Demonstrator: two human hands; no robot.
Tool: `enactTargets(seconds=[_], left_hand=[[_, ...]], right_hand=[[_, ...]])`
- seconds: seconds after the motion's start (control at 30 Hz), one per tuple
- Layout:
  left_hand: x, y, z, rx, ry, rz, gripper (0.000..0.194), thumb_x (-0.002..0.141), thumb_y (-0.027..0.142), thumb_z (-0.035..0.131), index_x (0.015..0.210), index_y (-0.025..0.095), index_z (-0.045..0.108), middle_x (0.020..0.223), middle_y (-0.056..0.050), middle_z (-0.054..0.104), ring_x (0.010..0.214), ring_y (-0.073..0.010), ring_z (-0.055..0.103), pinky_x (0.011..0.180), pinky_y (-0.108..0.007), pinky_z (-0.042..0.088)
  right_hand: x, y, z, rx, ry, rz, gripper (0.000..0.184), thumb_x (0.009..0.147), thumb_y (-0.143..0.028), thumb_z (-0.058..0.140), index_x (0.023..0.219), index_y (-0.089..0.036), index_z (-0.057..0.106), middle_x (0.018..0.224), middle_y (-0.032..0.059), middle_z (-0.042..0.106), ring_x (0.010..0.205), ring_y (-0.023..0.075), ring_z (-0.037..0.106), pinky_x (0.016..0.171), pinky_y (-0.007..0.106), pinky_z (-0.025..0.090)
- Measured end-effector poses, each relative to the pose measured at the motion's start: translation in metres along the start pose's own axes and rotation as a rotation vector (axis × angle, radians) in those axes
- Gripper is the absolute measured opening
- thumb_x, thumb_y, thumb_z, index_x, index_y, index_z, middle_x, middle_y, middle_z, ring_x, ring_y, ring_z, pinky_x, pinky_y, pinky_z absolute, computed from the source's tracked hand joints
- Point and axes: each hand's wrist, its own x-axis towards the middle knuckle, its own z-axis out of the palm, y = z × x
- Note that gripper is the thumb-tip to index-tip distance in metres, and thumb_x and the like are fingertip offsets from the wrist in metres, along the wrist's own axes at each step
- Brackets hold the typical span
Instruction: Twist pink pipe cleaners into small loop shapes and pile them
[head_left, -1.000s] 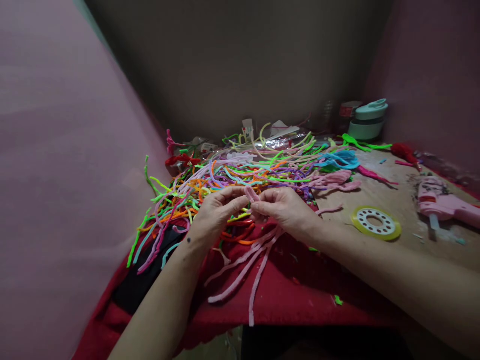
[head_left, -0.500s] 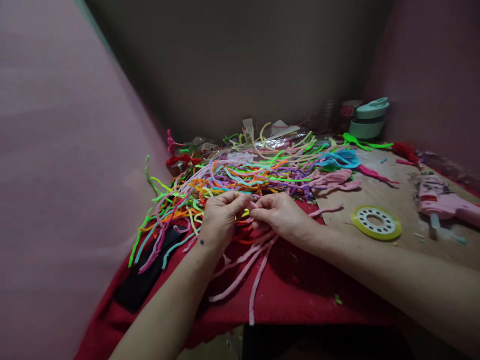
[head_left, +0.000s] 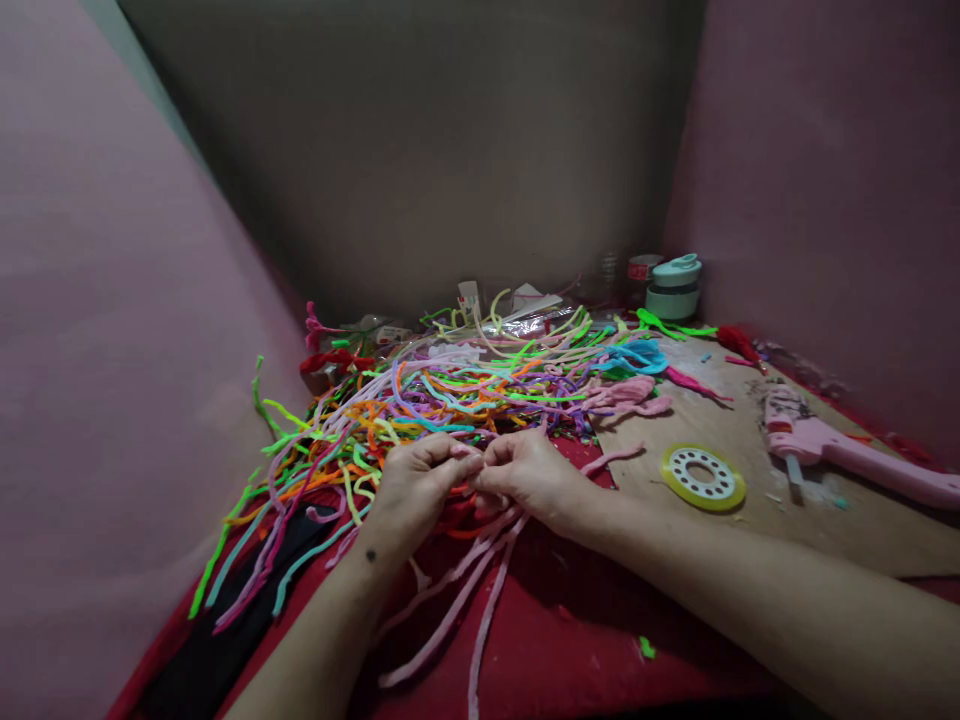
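My left hand (head_left: 424, 487) and my right hand (head_left: 532, 480) meet at the middle of the table, thumbs and fingertips pinched close together. Both are closed on pink pipe cleaners; the part between the fingertips is small and mostly covered. Several long pink pipe cleaners (head_left: 491, 625) trail from under my right hand toward the table's front edge. Another pink end sticks out to the right of that hand. Just beyond my fingers lies a tangled heap of pipe cleaners (head_left: 450, 385) in many colours.
On a brown board (head_left: 630, 530) at the right lie a roll of yellow tape (head_left: 703, 478) and a pink glue gun (head_left: 832, 448). A mint-green lidded container (head_left: 673, 290) stands at the back. Red cloth (head_left: 585, 640) covers the table; a black item (head_left: 225, 640) lies at left.
The view has tilted and shifted, so the table things appear lower and further left. My hands stay pinched together on the pink pipe cleaners, with only slight finger movement.
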Motion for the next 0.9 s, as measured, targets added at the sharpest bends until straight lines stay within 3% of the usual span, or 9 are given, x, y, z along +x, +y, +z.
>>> enactTargets(seconds=[0.07, 0.17, 0.37, 0.57, 0.67, 0.9], left_hand=[[0.002, 0.002, -0.006, -0.114, -0.088, -0.088, 0.016, 0.065, 0.028, 0.066, 0.059, 0.014, 0.062, 0.057, -0.001, 0.059, 0.054, -0.0115, 0.05, 0.055, -0.023, 0.04], [0.003, 0.003, -0.01, -0.168, -0.144, -0.117, 0.016, 0.067, 0.029, 0.067, 0.064, 0.013, 0.064, 0.06, -0.002, 0.062, 0.054, -0.0122, 0.053, 0.055, -0.023, 0.041], [0.001, 0.002, -0.005, -0.205, -0.083, -0.114, 0.016, 0.068, 0.027, 0.067, 0.064, 0.013, 0.061, 0.056, 0.001, 0.057, 0.05, -0.0082, 0.048, 0.05, -0.02, 0.037], [0.001, -0.005, -0.008, -0.31, -0.129, -0.086, 0.018, 0.072, 0.03, 0.065, 0.07, 0.013, 0.062, 0.064, -0.001, 0.059, 0.056, -0.0111, 0.054, 0.054, -0.022, 0.041], [0.001, -0.008, -0.008, -0.364, -0.148, -0.092, 0.017, 0.071, 0.03, 0.065, 0.077, 0.014, 0.063, 0.068, -0.002, 0.06, 0.058, -0.0118, 0.055, 0.055, -0.023, 0.043], [0.0, -0.007, -0.005, -0.329, -0.189, -0.13, 0.018, 0.073, 0.031, 0.063, 0.068, 0.015, 0.058, 0.059, 0.001, 0.056, 0.051, -0.0093, 0.051, 0.053, -0.022, 0.042]], right_hand=[[-0.002, -0.003, -0.002, 0.105, -0.092, -0.023, 0.014, 0.06, -0.021, 0.063, 0.052, -0.014, 0.055, 0.048, -0.0013, 0.057, 0.044, 0.008, 0.049, 0.049, 0.021, 0.039], [-0.005, -0.006, -0.005, 0.192, -0.123, -0.009, 0.012, 0.058, -0.021, 0.064, 0.052, -0.013, 0.057, 0.049, -0.0002, 0.059, 0.044, 0.0082, 0.051, 0.05, 0.022, 0.04], [-0.002, -0.004, -0.005, 0.18, -0.023, -0.029, 0.013, 0.055, -0.015, 0.064, 0.048, -0.013, 0.053, 0.042, -0.0015, 0.057, 0.038, 0.0074, 0.047, 0.043, 0.021, 0.036], [-0.001, -0.005, -0.008, 0.406, -0.232, 0.125, 0.026, 0.052, -0.025, 0.077, 0.055, -0.011, 0.055, 0.051, 0.0024, 0.062, 0.046, 0.0109, 0.057, 0.052, 0.024, 0.045], [0.0, -0.004, -0.01, 0.444, -0.257, 0.168, 0.026, 0.05, -0.021, 0.077, 0.058, -0.011, 0.055, 0.05, 0.0019, 0.062, 0.045, 0.0111, 0.057, 0.051, 0.025, 0.045], [-0.002, -0.004, -0.01, 0.492, -0.296, 0.246, 0.023, 0.053, -0.02, 0.075, 0.063, -0.009, 0.057, 0.055, 0.0034, 0.064, 0.045, 0.0107, 0.058, 0.049, 0.023, 0.045]])
